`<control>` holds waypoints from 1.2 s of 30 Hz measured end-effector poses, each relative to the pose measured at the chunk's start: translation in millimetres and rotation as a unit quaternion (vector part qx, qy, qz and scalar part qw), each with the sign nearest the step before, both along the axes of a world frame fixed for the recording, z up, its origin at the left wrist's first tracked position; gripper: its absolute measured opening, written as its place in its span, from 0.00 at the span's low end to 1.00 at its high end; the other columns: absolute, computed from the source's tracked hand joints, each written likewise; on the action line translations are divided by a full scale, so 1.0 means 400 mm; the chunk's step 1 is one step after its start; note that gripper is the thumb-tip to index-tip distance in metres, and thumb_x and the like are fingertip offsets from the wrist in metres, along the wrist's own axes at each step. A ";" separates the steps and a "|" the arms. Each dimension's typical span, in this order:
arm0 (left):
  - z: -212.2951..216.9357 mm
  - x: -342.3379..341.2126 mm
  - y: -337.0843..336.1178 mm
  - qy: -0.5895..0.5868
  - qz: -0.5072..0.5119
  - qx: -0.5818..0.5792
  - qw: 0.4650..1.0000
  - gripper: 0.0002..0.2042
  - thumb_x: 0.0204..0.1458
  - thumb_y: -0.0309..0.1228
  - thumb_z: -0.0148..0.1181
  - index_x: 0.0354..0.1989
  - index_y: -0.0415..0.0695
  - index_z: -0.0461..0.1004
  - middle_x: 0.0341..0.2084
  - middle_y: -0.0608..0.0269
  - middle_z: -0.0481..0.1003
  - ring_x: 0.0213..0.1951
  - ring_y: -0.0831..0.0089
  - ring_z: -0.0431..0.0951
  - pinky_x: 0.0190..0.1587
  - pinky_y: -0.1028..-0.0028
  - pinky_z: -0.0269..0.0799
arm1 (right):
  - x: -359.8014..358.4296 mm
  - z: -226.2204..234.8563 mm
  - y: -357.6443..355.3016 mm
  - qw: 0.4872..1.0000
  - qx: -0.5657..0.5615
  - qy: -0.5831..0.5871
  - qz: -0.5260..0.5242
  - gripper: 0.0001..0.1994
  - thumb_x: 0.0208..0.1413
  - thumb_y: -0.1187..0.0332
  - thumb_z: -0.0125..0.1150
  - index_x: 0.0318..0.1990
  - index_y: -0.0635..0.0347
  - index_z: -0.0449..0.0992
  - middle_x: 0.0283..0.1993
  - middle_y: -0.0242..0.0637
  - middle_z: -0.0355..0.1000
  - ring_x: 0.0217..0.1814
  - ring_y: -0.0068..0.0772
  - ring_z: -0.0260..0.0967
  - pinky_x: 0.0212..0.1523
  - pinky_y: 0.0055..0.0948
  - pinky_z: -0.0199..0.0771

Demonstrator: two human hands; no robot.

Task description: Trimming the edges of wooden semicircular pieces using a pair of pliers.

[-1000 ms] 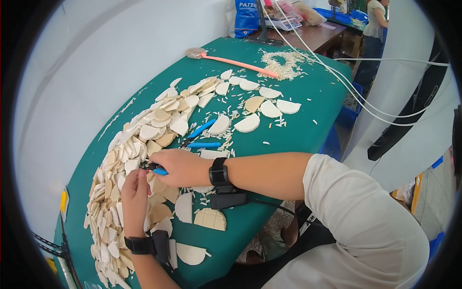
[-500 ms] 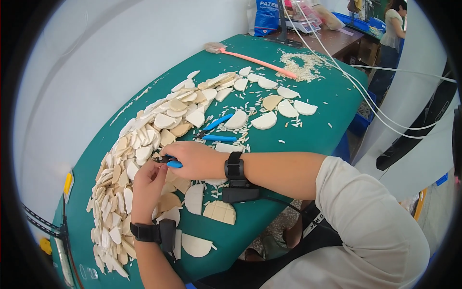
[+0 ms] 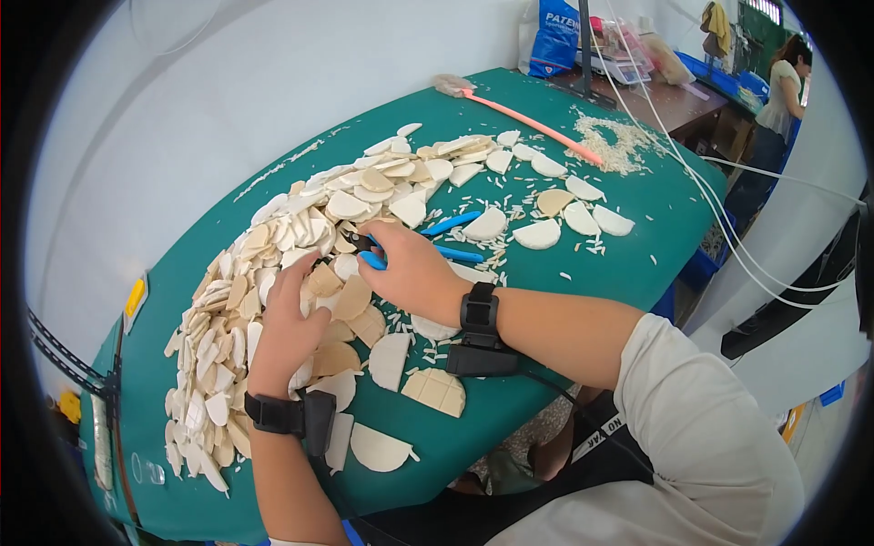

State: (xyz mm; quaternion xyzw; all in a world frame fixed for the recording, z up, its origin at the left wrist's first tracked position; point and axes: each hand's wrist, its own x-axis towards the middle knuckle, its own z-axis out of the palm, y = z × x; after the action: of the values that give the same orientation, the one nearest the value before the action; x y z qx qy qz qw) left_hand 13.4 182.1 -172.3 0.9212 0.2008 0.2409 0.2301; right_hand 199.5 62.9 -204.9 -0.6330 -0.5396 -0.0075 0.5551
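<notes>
Head cam: R hand [image 3: 414,270] w/ pliers [image 3: 371,261], tbl [image 3: 628,264] open nr R edge [image 3: 710,205].

A plain, evenly lit white wall [image 3: 273,82] fills the upper left. A green-topped table [image 3: 637,273] spans the middle; beyond it, at upper right, stands a brown desk [image 3: 669,107], with a small, bright barred opening [image 3: 770,10] near the top edge. Grey floor [image 3: 830,441] shows at lower right.

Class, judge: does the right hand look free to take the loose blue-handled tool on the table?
Probably not as things stand: the right hand holds another blue-handled tool, though the loose tool lies close by.
</notes>
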 end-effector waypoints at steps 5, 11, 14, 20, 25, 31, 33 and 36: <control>-0.028 0.006 -0.008 0.156 0.025 0.076 0.984 0.26 0.53 0.42 0.65 0.60 0.46 0.74 0.67 0.51 0.65 0.71 0.53 0.60 0.70 0.50 0.51 | 0.000 -0.003 0.001 1.000 -0.009 0.001 0.008 0.15 0.58 0.67 0.62 0.49 0.66 0.73 0.38 0.51 0.75 0.38 0.51 0.74 0.39 0.42 0.74; -0.025 0.029 -0.037 0.160 -0.004 0.061 0.985 0.23 0.52 0.50 0.67 0.48 0.44 0.81 0.66 0.51 0.66 0.69 0.52 0.61 0.70 0.50 0.50 | 0.001 -0.004 -0.001 1.000 -0.009 0.003 0.009 0.15 0.58 0.67 0.62 0.49 0.66 0.73 0.37 0.52 0.75 0.37 0.52 0.74 0.39 0.42 0.74; -0.033 0.039 -0.042 0.129 -0.001 0.040 0.991 0.22 0.52 0.49 0.67 0.46 0.44 0.81 0.65 0.50 0.67 0.68 0.52 0.63 0.69 0.50 0.52 | 0.001 -0.008 0.003 1.000 -0.022 -0.011 0.005 0.15 0.58 0.66 0.61 0.48 0.65 0.73 0.37 0.51 0.75 0.37 0.52 0.75 0.39 0.43 0.75; -0.044 0.043 -0.042 0.107 0.000 0.027 0.994 0.20 0.52 0.47 0.68 0.46 0.47 0.82 0.64 0.50 0.68 0.68 0.52 0.63 0.69 0.53 0.52 | 0.018 -0.029 -0.005 0.963 -0.169 -0.209 -0.029 0.17 0.60 0.61 0.60 0.49 0.63 0.75 0.41 0.50 0.75 0.40 0.52 0.75 0.43 0.46 0.76; -0.039 0.046 -0.036 0.114 -0.009 0.009 0.993 0.20 0.51 0.46 0.69 0.47 0.47 0.82 0.65 0.49 0.67 0.67 0.52 0.64 0.68 0.54 0.55 | 0.015 -0.035 0.014 0.982 -0.137 -0.122 0.050 0.17 0.61 0.61 0.61 0.50 0.64 0.75 0.44 0.51 0.75 0.46 0.53 0.75 0.47 0.45 0.75; -0.029 0.054 -0.042 -0.081 0.000 -0.077 0.994 0.12 0.54 0.34 0.69 0.43 0.42 0.81 0.58 0.48 0.72 0.60 0.55 0.72 0.64 0.62 0.64 | 0.001 0.014 -0.005 0.983 0.005 0.126 0.135 0.14 0.63 0.64 0.61 0.52 0.63 0.74 0.44 0.43 0.75 0.44 0.34 0.73 0.49 0.32 0.73; -0.009 0.053 -0.055 -0.129 -0.002 -0.135 0.982 0.10 0.55 0.31 0.68 0.42 0.40 0.80 0.52 0.52 0.75 0.58 0.60 0.74 0.64 0.65 0.64 | 0.004 0.014 -0.005 0.983 -0.010 0.132 0.124 0.13 0.64 0.64 0.60 0.51 0.62 0.74 0.43 0.37 0.74 0.43 0.25 0.69 0.48 0.27 0.72; -0.012 0.039 -0.037 -0.147 -0.014 -0.192 0.970 0.10 0.56 0.32 0.68 0.42 0.39 0.79 0.49 0.58 0.77 0.53 0.69 0.75 0.57 0.70 0.68 | -0.009 0.009 -0.001 0.979 0.000 0.144 0.148 0.12 0.65 0.66 0.60 0.51 0.61 0.74 0.42 0.35 0.74 0.42 0.22 0.69 0.47 0.26 0.71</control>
State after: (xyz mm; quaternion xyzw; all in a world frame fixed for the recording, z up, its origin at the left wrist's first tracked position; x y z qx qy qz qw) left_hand 28.9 167.4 -177.0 0.8172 0.1944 0.3273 0.4328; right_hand 196.1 62.4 -201.3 -0.5406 -0.5419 0.1654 0.6219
